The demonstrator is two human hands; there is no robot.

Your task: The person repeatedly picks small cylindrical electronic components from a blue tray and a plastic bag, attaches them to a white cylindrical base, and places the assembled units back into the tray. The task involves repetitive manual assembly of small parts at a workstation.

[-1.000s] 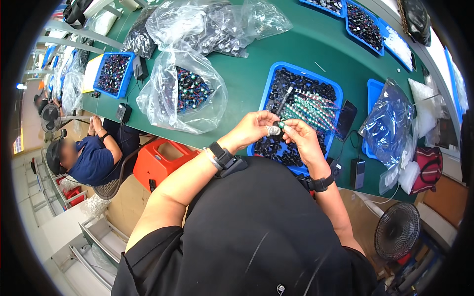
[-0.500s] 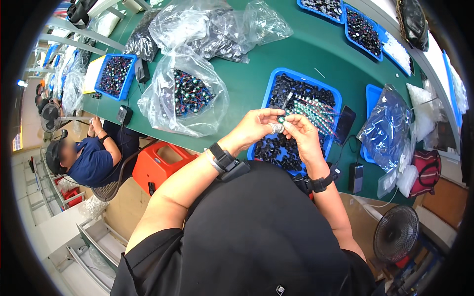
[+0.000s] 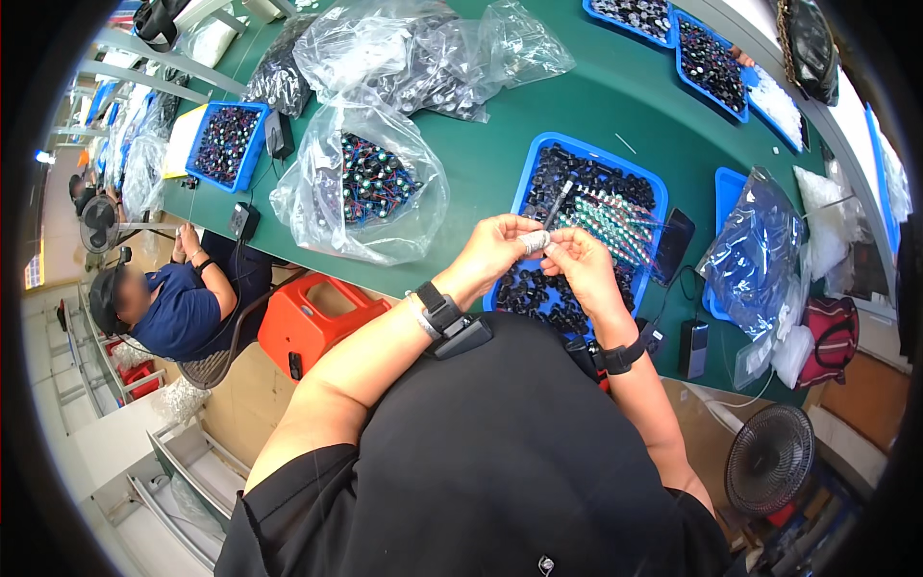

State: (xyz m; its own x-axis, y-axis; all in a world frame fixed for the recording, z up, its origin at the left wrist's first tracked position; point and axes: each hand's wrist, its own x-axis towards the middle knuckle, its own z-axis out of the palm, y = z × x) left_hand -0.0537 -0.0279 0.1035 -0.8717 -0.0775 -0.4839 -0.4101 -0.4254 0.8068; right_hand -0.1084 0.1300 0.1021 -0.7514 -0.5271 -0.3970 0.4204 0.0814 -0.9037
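Table (image 3: 481,163) dk green. Lg tray (image 3: 524,181) bright blue; parts in it (image 3: 558,296) blk. Wired pcs (image 3: 601,216): rows of grn + wht dots, w/ reddish leads (image 3: 642,217). Rod (image 3: 555,207) blk w/ silvery tip. L hand (image 3: 498,252): finger wrap (image 3: 532,241) whitish-grey, wrist strap (image 3: 442,310) blk. Person's top (image 3: 519,442) mostly plain blk. Clear bag (image 3: 308,207) colourless, its contents (image 3: 375,188) mottled grn, red, blue, blk. Left tray (image 3: 253,154) also blue. Stool (image 3: 279,327) orangey red. Co-worker's shirt (image 3: 183,313) navy. Handbag (image 3: 832,332) dk red. Phone (image 3: 673,248) + fan (image 3: 769,457) blk. Floor (image 3: 240,399) tan.
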